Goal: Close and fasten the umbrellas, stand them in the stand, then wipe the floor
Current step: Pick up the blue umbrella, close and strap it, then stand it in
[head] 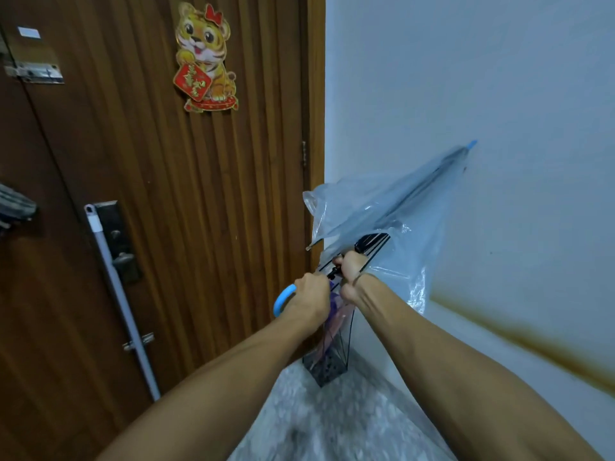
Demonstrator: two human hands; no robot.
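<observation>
A clear plastic umbrella (392,207) with a blue tip points up and right against the white wall, its canopy loosely folded. My left hand (311,299) grips its curved blue handle (283,299). Just above, my right hand (352,272) grips the black shaft and ribs near the runner. Below my hands a black wire umbrella stand (327,364) sits on the floor in the corner, holding a purple umbrella (332,314), partly hidden by my hands.
A brown wooden door (166,194) fills the left, with a lock plate and a tiger decoration. A grey mop pole (123,304) leans against it. The speckled floor (332,420) shows between my forearms. A brown stain runs along the wall at lower right.
</observation>
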